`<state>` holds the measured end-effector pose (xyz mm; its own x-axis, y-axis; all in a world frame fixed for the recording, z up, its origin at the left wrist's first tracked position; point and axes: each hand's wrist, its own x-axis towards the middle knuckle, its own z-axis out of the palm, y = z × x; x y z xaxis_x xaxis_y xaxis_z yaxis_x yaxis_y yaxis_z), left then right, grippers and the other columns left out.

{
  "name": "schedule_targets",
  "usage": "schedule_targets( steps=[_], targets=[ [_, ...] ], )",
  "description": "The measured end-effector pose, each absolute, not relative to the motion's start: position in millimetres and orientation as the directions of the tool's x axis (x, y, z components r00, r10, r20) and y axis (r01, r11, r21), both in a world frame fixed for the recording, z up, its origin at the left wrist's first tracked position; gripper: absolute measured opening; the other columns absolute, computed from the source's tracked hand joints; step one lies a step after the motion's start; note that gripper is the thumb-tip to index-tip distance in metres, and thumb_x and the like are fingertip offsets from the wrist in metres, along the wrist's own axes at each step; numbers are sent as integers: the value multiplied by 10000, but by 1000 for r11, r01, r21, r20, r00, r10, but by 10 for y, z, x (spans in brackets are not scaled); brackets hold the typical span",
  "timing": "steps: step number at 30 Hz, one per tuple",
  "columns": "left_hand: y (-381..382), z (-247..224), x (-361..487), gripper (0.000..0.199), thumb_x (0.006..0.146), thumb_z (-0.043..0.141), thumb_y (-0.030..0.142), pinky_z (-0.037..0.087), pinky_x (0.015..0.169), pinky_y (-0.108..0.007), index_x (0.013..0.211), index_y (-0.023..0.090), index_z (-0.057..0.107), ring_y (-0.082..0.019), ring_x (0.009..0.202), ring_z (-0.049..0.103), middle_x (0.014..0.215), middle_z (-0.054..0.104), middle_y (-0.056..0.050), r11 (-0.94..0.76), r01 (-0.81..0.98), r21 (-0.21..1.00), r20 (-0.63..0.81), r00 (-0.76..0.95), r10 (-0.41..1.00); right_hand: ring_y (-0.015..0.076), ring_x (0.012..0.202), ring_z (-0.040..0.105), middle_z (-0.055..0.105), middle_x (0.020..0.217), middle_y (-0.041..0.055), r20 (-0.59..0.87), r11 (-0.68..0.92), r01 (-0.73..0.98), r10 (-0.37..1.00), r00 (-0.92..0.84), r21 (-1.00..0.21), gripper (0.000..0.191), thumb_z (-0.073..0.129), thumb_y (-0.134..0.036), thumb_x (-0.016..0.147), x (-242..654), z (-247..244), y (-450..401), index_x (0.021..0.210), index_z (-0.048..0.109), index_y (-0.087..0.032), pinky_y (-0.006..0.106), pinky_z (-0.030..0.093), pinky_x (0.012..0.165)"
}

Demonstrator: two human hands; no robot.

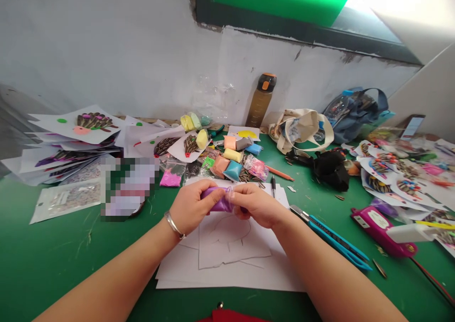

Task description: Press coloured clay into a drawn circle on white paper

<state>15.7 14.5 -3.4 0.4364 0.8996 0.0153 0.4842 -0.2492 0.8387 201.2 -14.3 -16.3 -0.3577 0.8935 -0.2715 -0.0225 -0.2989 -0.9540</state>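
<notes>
Red thing [227, 316] cut off at the bottom edge, two hands above white paper [213, 279].

Left hand [194, 207] and right hand [256, 204] hold a purple clay pack [217, 199] tight in bent fingers [213, 192], which hide part of it. It sits over the paper, on the green surface [46, 251]. A blurry patch [130, 188] at left can't be made out.

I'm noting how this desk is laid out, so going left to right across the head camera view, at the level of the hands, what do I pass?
Printed packet → left hand → purple packet → right hand → blue-handled tool → magenta case
</notes>
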Motion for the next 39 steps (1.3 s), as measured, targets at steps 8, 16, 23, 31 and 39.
schedule_targets(
  steps=[8,16,23,31,39],
  targets=[
    [116,-35,178,371,843,498,524,406,516,-231,785,194,657,-117,517,524,633,611,18,-307,567,764,44,429,902,93,373,443,490,419,-28,-355,-384,-33,880,-315,-923,106,495,-150,626,1976,-217,-126,523,510,-169,215,314,379],
    [130,2,134,364,836,511,531,405,490,-222,836,200,663,-111,495,516,629,608,27,-274,517,811,47,408,912,89,456,525,573,557,6,-323,-394,-80,839,-438,-916,275,618,-392,785,2083,-150,-151,680,610,-138,188,361,417],
    [119,-26,151,345,834,526,506,425,593,-244,820,199,681,-142,633,567,729,668,4,-378,568,731,131,427,895,84,443,539,581,526,-7,-351,-407,-39,828,-438,-912,55,586,-168,701,2067,-214,-112,666,612,-135,177,397,429],
    [146,-29,136,388,846,489,538,407,503,-235,875,198,671,-131,498,536,566,607,28,-293,567,770,85,364,928,110,495,583,626,569,20,-367,-474,-187,831,-419,-860,149,622,-279,754,2079,-186,-120,808,620,-140,212,471,480],
    [124,-28,145,387,837,505,541,418,489,-229,869,199,683,-122,487,538,626,645,11,-337,574,747,126,376,918,97,507,584,593,546,-10,-366,-437,-69,820,-441,-897,166,690,-284,725,2100,-143,-121,722,604,-142,197,460,496]
  ],
)
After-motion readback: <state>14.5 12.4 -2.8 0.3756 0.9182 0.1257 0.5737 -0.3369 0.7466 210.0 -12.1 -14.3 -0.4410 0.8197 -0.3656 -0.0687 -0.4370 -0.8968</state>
